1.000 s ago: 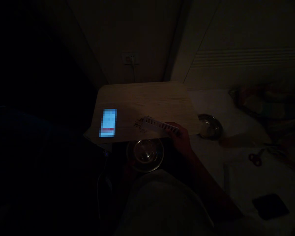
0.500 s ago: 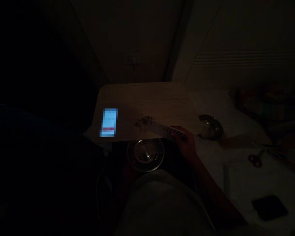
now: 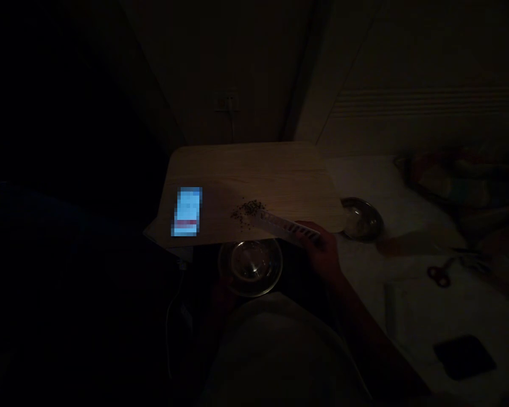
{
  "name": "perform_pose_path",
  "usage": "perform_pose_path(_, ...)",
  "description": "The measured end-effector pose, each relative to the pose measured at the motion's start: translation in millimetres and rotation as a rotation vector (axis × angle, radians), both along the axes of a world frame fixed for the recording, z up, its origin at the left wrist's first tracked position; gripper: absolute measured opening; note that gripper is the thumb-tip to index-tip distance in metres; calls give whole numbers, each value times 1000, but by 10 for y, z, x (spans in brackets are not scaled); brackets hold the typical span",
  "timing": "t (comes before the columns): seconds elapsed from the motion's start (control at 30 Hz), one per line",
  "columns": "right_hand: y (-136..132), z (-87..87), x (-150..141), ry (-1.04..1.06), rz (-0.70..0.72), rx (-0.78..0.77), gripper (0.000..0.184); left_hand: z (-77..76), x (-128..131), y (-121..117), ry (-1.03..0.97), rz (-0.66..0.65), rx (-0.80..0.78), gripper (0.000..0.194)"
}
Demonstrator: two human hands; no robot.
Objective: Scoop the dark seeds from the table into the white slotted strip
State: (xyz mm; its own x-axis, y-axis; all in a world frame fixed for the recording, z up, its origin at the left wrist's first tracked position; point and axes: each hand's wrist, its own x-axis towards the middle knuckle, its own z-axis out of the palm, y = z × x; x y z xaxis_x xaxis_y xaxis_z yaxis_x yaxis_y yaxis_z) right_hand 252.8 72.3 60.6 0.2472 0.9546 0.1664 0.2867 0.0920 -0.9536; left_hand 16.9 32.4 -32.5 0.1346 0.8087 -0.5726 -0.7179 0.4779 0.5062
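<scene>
In dim light, my right hand (image 3: 324,254) is closed around one end of a long pale strip with a row of dark slots or marks (image 3: 280,224); its exact kind is not clear. The strip's far end touches or nearly touches a scatter of small dark bits (image 3: 248,210) on the wooden tabletop (image 3: 254,169). My left hand (image 3: 225,287), mostly lost in shadow, grips the left rim of a shiny metal bowl (image 3: 254,265). The bowl is just under the table's near edge, and no contents can be made out in it.
A lit phone (image 3: 186,212) lies on the table's left side. To the right, a second metal bowl (image 3: 362,219), red-handled scissors (image 3: 439,276) and a dark flat object (image 3: 464,357) rest on a pale surface. A plugged-in cable (image 3: 231,116) hangs at the wall.
The strip's tip and my right hand have shifted very slightly right. The bowl stays under the table edge, and the dark bits look almost the same.
</scene>
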Motion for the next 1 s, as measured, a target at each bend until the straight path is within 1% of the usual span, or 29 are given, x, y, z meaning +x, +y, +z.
perform_pose_path(0.37,-22,-27,-49,54,48,-43,20,39,22,7,-28,40,-34,35)
perform_pose_path(0.63,7,-58,-106,53,76,-22,20,38,37,-4,-26,47,-46,35)
perform_pose_path(0.9,20,-64,-88,86,198,-80,20,48,34,3,-18,49,-43,35)
perform_pose_path(1.0,25,-38,-67,78,173,-75,19,66,35,0,-15,42,-43,35)
